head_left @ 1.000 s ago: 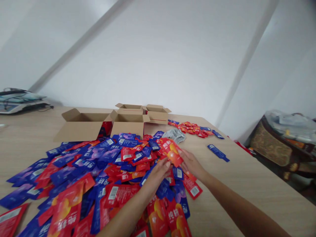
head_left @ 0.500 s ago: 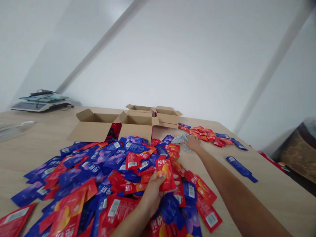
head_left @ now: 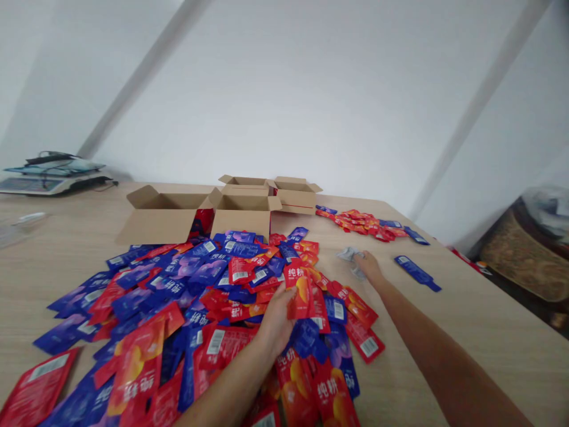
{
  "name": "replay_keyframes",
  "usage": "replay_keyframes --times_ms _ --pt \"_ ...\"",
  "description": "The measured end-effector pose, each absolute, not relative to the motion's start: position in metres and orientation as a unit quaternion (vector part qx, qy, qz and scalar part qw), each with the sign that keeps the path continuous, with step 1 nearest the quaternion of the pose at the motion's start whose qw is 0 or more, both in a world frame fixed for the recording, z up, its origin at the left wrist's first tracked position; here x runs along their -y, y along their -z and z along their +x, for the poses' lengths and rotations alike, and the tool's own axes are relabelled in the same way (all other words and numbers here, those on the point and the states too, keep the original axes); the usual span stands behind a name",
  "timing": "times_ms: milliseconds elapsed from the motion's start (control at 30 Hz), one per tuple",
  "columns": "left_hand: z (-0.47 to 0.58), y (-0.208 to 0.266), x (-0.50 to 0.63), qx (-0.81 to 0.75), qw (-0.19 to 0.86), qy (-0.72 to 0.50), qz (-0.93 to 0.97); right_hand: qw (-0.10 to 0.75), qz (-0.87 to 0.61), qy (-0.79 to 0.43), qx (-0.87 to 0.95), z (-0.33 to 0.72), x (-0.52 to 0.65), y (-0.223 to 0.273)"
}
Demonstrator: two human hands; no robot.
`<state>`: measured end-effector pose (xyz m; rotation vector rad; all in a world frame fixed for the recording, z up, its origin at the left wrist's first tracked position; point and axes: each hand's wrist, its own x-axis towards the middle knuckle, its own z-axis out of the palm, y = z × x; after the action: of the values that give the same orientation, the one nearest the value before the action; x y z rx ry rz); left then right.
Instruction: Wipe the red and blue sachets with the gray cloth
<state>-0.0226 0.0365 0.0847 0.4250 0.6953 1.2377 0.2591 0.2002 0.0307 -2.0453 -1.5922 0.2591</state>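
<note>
My left hand [head_left: 276, 320] is closed on a red pouch [head_left: 299, 290] with orange fruit printed on it, held upright just over the right side of a heap. That heap mixes red pouches and blue pouches [head_left: 208, 271], many with white barcode labels. Out to the right, my right hand [head_left: 368, 268] grips a crumpled grey-white cloth [head_left: 351, 255] against the wooden table [head_left: 400, 332]. Its fingertips are partly hidden by the hand itself.
Open cardboard boxes [head_left: 242, 220] stand behind the heap, some with pouches showing between them. A smaller pile of red pouches [head_left: 362, 224] lies at the back right, near a lone blue pouch [head_left: 416, 273]. A scale [head_left: 48, 178] sits far left.
My right hand has drawn the cloth away from the heap, to the right and nearer me. My left hand still holds the red pouch. The view has shifted slightly.
</note>
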Motion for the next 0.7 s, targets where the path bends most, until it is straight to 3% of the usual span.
replay_keyframes --times_ms 100,200,300,400,567,700 --pt "-0.019 -0.088 -0.033 -0.298 0.752 -0.556 0.192 0.361 -0.699 -0.111 0.607 0.243 -0.156 -0.055" --pt "-0.012 -0.093 -0.029 -0.284 0.775 -0.536 0.178 0.482 -0.519 -0.124 0.695 0.192 -0.111 -0.080" --pt "-0.007 -0.096 -0.024 -0.267 0.786 -0.537 0.151 0.471 -0.428 -0.122 0.762 0.131 -0.070 -0.091" --pt "-0.008 -0.097 -0.022 -0.274 0.780 -0.549 0.123 0.471 -0.431 -0.133 0.758 0.092 -0.034 -0.086" --pt "-0.020 -0.101 -0.029 -0.275 0.775 -0.555 0.128 0.427 -0.394 -0.181 0.793 0.099 0.002 -0.070" --pt "-0.028 -0.110 -0.034 -0.283 0.744 -0.593 0.123 0.507 -0.444 -0.267 0.689 0.131 -0.001 -0.073"
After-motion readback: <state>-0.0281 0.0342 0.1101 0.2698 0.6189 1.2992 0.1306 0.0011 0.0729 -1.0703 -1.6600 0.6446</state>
